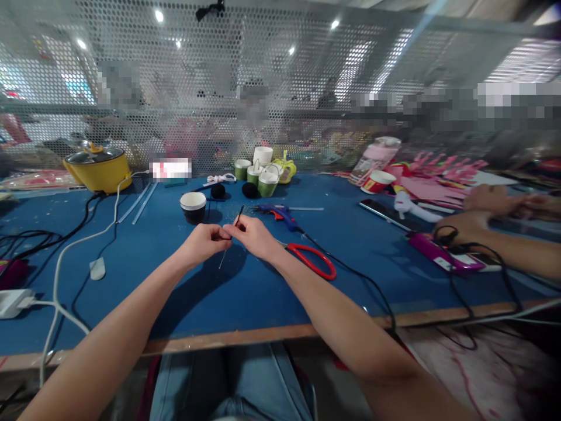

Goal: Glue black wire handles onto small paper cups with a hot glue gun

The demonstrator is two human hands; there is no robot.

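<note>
Fingertip to fingertip, my left hand [205,242] and my right hand [254,235] meet above the blue table. Both are closed in a pinch on a thin black strip [239,215], which sticks up past the right fingers. A thin pale wire-like end [222,259] hangs below the fingers; how it joins the strip is hidden. Just beyond my left hand stands a black-and-white paper cup [193,207]. A blue glue gun [280,215] lies past my right hand. Red-handled scissors [312,261] rest beside my right forearm, their blades partly covered.
Green-and-white cups [267,181] and black balls [250,190] are at the back. A yellow pot [97,169] and white cable [56,280] occupy the left. On the right are a phone [384,215], a purple power strip [445,252], pink pieces [432,193] and another person's arm [504,240].
</note>
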